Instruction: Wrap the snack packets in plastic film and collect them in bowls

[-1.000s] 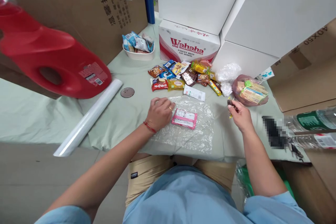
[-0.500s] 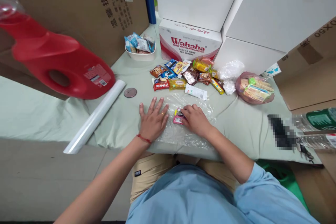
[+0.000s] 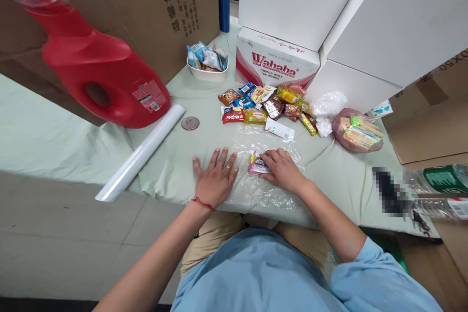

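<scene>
My left hand (image 3: 215, 178) lies flat, fingers spread, on the green cloth at the left edge of a clear plastic sheet (image 3: 261, 195). It holds nothing. On that sheet is a small pink snack packet (image 3: 257, 167) with a yellow corner. The curled fingers of my right hand (image 3: 284, 171) grip its right side and cover part of it. Just beyond the sheet lies a white packet (image 3: 280, 129), printed side up. Several wrapped snacks sit in a pile behind, among them a red packet (image 3: 233, 114) and a yellow one (image 3: 255, 116).
A white film roll (image 3: 141, 153) and a round grey disc (image 3: 190, 123) lie to the left, near a big red jug (image 3: 109, 78). Farther back stand a white snack bowl (image 3: 208, 75) and a Wahaba-style carton (image 3: 276, 61). Plastic bottles (image 3: 438, 179) lie right.
The camera view has shifted, so the scene sits a little farther right. My right fingers have shifted slightly on the pink packet, showing more of it. My left hand stays flat and spread.
</scene>
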A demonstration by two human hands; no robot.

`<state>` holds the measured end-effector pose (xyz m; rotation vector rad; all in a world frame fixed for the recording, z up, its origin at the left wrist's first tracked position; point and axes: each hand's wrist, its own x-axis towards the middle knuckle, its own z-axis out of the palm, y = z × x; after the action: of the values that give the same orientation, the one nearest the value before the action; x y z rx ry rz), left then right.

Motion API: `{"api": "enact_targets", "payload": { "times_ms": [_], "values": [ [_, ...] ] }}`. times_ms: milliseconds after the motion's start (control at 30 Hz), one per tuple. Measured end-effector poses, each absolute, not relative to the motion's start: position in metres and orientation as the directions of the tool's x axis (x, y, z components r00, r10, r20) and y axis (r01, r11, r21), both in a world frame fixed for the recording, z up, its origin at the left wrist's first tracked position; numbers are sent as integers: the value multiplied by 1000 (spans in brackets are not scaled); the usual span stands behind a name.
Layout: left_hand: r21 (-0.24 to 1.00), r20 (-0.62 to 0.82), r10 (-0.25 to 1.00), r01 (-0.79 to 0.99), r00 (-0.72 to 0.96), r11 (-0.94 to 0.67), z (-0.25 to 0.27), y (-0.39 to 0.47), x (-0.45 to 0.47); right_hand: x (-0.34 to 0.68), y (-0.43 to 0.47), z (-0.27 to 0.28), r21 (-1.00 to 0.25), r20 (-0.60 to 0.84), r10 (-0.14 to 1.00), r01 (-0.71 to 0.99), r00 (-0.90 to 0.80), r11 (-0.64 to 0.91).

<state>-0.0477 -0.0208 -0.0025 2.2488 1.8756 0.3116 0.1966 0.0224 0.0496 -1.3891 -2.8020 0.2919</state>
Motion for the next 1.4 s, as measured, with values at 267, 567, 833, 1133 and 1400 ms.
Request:
{"api": "enact_targets", "payload": {
  "times_ms": [267,567,833,1133,1400],
  "values": [
    [265,35,988,951,153,-157,-2,-28,-50,202,17,42,-177,-54,770,765,-636,620],
    [244,144,983,959,111,-144,4,-35,-59,213,16,44,-257,-11,794,769,-608,585],
    [477,233,774,624,589,-619,-1,-72,-112,286,-69,29,-512,235,771,599,-591,615],
    [643,190,808,551,558,-532,0,-32,-122,289,-69,15,-539,214,815,631,-539,558],
    [562,135,861,678,491,-474,29,77,-91,291,29,34,-542,-13,918,774,-395,326]
  ]
}}
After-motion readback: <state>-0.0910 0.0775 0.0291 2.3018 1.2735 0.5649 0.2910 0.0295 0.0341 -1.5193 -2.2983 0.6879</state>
